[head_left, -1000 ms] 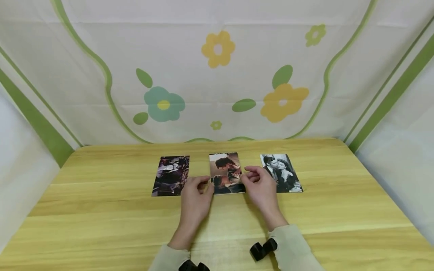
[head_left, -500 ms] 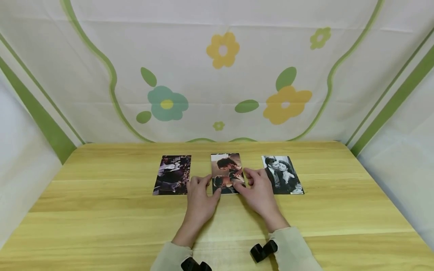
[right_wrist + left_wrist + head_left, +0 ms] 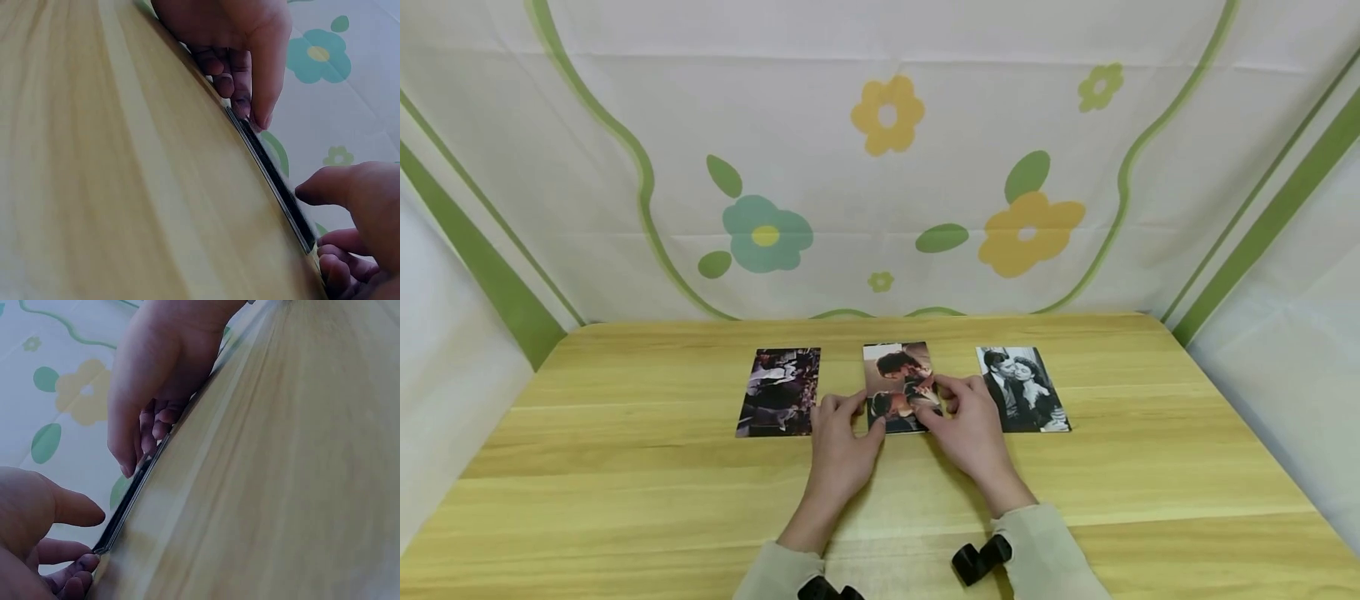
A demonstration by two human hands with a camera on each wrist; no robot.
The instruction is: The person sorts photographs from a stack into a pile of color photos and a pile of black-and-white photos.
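Photos [image 3: 897,367] lie three across, left hand [image 3: 841,450] and right hand [image 3: 973,433] flanking the middle.

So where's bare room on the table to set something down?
Bare table lies left of the dark photo and right of the black-and-white photo; slim gaps flank the far end of the middle photo. Nearer, it's crowded: left hand and right hand lie beside it.

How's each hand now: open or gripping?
Left hand: open, touching the middle rectangular, brown-toned paper photo stack.
Right hand: open, touching the stack's right side.
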